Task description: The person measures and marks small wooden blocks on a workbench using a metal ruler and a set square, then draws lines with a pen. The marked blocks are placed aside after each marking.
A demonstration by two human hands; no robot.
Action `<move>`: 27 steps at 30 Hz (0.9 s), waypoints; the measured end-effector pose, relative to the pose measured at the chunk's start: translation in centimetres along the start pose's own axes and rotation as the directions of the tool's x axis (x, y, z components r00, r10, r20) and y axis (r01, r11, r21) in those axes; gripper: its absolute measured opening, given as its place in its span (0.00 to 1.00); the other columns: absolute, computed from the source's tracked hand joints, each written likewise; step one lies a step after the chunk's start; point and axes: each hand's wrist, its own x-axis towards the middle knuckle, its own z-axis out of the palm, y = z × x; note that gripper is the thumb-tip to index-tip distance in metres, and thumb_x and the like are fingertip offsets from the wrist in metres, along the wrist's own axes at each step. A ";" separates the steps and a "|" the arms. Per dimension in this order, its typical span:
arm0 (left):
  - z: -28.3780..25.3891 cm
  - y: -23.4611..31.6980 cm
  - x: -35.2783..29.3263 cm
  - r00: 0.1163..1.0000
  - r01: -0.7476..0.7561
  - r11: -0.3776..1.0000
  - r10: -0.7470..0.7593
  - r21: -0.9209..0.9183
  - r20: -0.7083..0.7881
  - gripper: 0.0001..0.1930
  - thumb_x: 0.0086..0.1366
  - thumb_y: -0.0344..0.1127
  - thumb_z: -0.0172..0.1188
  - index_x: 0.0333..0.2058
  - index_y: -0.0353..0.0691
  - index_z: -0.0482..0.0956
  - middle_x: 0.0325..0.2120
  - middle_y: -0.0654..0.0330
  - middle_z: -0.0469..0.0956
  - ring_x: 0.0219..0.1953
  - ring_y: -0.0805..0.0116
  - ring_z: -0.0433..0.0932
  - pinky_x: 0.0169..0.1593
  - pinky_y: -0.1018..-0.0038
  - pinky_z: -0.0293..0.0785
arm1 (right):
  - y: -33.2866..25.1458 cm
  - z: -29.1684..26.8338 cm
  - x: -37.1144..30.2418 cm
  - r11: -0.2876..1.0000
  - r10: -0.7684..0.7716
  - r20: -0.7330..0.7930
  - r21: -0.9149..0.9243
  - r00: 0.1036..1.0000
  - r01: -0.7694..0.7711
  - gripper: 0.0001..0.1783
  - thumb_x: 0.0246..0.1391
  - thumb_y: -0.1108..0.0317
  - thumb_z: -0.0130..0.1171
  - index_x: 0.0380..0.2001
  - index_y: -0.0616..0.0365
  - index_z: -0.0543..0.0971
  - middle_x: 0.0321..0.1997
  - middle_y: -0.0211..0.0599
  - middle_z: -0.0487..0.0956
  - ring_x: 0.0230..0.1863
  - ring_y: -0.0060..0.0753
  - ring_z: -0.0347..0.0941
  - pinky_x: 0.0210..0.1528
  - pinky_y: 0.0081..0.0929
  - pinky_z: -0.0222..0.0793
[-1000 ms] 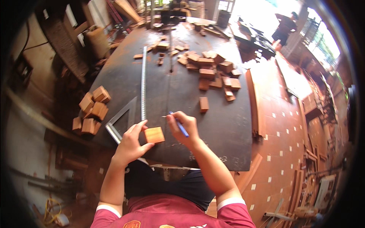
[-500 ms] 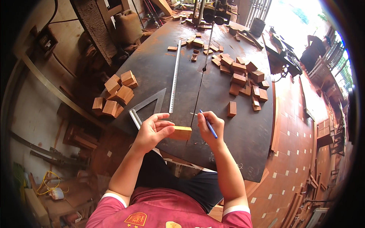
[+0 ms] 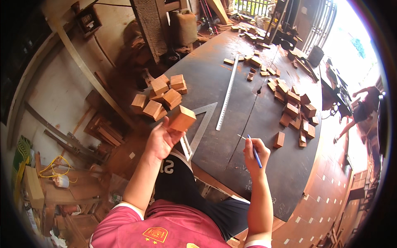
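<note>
My left hand [image 3: 161,140] grips a wooden block [image 3: 183,118] and holds it up near the left edge of the dark table, close to a pile of similar blocks [image 3: 160,97]. Between the fingers of my right hand [image 3: 256,151] is a blue pen [image 3: 256,153], its tip pointing away over the tabletop. A metal set square [image 3: 205,120] lies beside my left hand, partly hidden by it. Farther in, a long steel ruler [image 3: 228,97] rests on the table. One block [image 3: 279,139] stands alone to the right of my right hand.
A larger heap of blocks [image 3: 292,109] covers the right side of the dark table [image 3: 215,159], and smaller pieces [image 3: 255,62] lie toward the far end. Past the table's right edge, a person [image 3: 364,105] is by the bright opening. A plastic jug [image 3: 183,28] stands at the back left.
My left hand has carried the block leftward, toward the left pile, and turned it. My right hand still holds the pen. The view has swung left, and the person at the right has shifted posture.
</note>
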 end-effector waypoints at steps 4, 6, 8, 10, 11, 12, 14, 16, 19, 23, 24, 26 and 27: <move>-3.3 3.9 0.7 0.846 -0.418 0.798 0.516 0.433 -0.133 0.14 0.69 0.37 0.65 0.47 0.36 0.74 0.41 0.57 0.81 0.42 0.71 0.81 0.49 0.73 0.82 | 0.7 0.8 -0.2 0.999 -0.048 -0.050 0.006 0.998 0.048 0.11 0.61 0.68 0.65 0.27 0.62 0.79 0.14 0.28 0.70 0.17 0.13 0.62 0.22 0.18 0.61; -4.5 5.6 1.4 0.634 -0.549 0.428 0.773 0.718 0.024 0.15 0.65 0.31 0.69 0.45 0.34 0.74 0.40 0.57 0.80 0.41 0.75 0.79 0.49 0.76 0.78 | 0.6 0.9 -0.1 0.998 -0.065 -0.041 -0.013 0.997 0.064 0.11 0.61 0.68 0.65 0.27 0.62 0.79 0.14 0.28 0.70 0.17 0.14 0.61 0.22 0.19 0.60; -5.3 7.0 2.4 0.579 -0.514 0.300 0.813 0.803 0.067 0.17 0.65 0.32 0.70 0.45 0.32 0.73 0.39 0.57 0.80 0.42 0.73 0.79 0.50 0.76 0.79 | 0.7 0.9 -0.1 0.997 -0.077 -0.036 -0.035 0.996 0.075 0.11 0.61 0.68 0.65 0.27 0.62 0.79 0.14 0.28 0.70 0.17 0.14 0.61 0.22 0.19 0.60; -5.6 8.2 3.2 0.537 -0.459 0.196 0.839 0.866 0.095 0.19 0.63 0.33 0.71 0.45 0.30 0.73 0.39 0.56 0.80 0.42 0.71 0.80 0.52 0.73 0.79 | 0.9 0.9 -0.2 0.995 -0.084 -0.029 -0.057 0.996 0.082 0.11 0.60 0.68 0.66 0.27 0.62 0.78 0.14 0.28 0.70 0.17 0.14 0.61 0.22 0.19 0.60; -5.6 8.6 3.7 0.534 -0.454 0.178 0.839 0.873 0.107 0.18 0.64 0.33 0.71 0.45 0.30 0.73 0.39 0.56 0.80 0.43 0.71 0.80 0.52 0.73 0.79 | 1.0 0.8 -0.2 0.995 -0.080 -0.026 -0.062 0.996 0.079 0.11 0.60 0.67 0.66 0.27 0.61 0.78 0.14 0.28 0.69 0.17 0.14 0.61 0.22 0.19 0.60; -5.8 9.0 4.2 0.531 -0.449 0.159 0.839 0.879 0.119 0.18 0.64 0.33 0.71 0.45 0.30 0.73 0.39 0.55 0.80 0.43 0.71 0.80 0.52 0.73 0.79 | 0.9 0.8 -0.2 0.995 -0.077 -0.024 -0.068 0.997 0.075 0.11 0.60 0.67 0.66 0.27 0.61 0.78 0.14 0.28 0.69 0.17 0.14 0.61 0.22 0.19 0.60; -6.4 9.7 5.3 0.536 -0.420 0.117 0.832 0.900 0.142 0.18 0.64 0.34 0.71 0.44 0.30 0.73 0.42 0.52 0.80 0.42 0.70 0.81 0.51 0.72 0.79 | 1.0 0.7 -0.1 0.994 -0.074 -0.023 -0.077 0.997 0.073 0.12 0.60 0.67 0.66 0.26 0.61 0.78 0.14 0.28 0.69 0.17 0.14 0.61 0.22 0.19 0.60; -6.6 10.1 5.9 0.544 -0.409 0.096 0.824 0.907 0.158 0.18 0.64 0.34 0.71 0.44 0.30 0.73 0.42 0.51 0.81 0.42 0.69 0.81 0.50 0.72 0.79 | 1.0 0.8 -0.1 0.994 -0.076 -0.028 -0.084 0.997 0.073 0.12 0.60 0.67 0.65 0.26 0.61 0.78 0.14 0.28 0.68 0.17 0.14 0.60 0.22 0.19 0.60; -7.2 9.8 6.5 0.523 -0.460 0.060 0.825 0.886 0.215 0.18 0.63 0.36 0.71 0.41 0.32 0.73 0.42 0.52 0.81 0.41 0.67 0.82 0.49 0.71 0.79 | 0.9 1.0 0.0 0.994 -0.078 -0.025 -0.085 0.997 0.075 0.12 0.61 0.67 0.65 0.26 0.61 0.78 0.14 0.28 0.68 0.17 0.14 0.60 0.22 0.19 0.59; -7.5 8.1 7.4 0.489 -0.369 -0.264 0.760 0.891 0.428 0.17 0.57 0.35 0.75 0.35 0.35 0.74 0.39 0.50 0.82 0.39 0.52 0.82 0.45 0.63 0.77 | 0.5 0.5 -0.1 0.988 -0.097 -0.012 -0.121 0.995 0.094 0.11 0.60 0.67 0.66 0.27 0.60 0.78 0.15 0.32 0.71 0.16 0.19 0.64 0.22 0.22 0.63; -7.0 7.6 7.4 0.519 -0.389 -0.245 0.738 0.888 0.431 0.17 0.54 0.32 0.75 0.34 0.35 0.74 0.37 0.49 0.81 0.39 0.48 0.80 0.44 0.60 0.76 | 0.5 0.4 -0.1 0.985 -0.112 -0.015 -0.137 0.994 0.109 0.10 0.59 0.67 0.66 0.27 0.60 0.78 0.15 0.34 0.71 0.16 0.20 0.65 0.22 0.22 0.64; -6.7 7.6 6.4 0.561 -0.272 -0.308 0.719 0.912 0.410 0.16 0.55 0.33 0.73 0.37 0.34 0.75 0.37 0.49 0.81 0.41 0.48 0.80 0.45 0.60 0.76 | -1.0 0.2 0.1 0.974 -0.119 -0.005 -0.194 0.993 0.116 0.09 0.58 0.68 0.66 0.27 0.59 0.79 0.16 0.39 0.74 0.16 0.26 0.70 0.23 0.25 0.67; -6.8 7.5 6.1 0.580 -0.223 -0.297 0.725 0.928 0.371 0.16 0.55 0.33 0.72 0.38 0.34 0.76 0.38 0.49 0.80 0.42 0.47 0.80 0.46 0.60 0.76 | -1.2 0.2 0.1 0.972 -0.131 -0.001 -0.199 0.991 0.128 0.09 0.59 0.68 0.65 0.27 0.59 0.79 0.17 0.39 0.75 0.16 0.27 0.70 0.23 0.25 0.67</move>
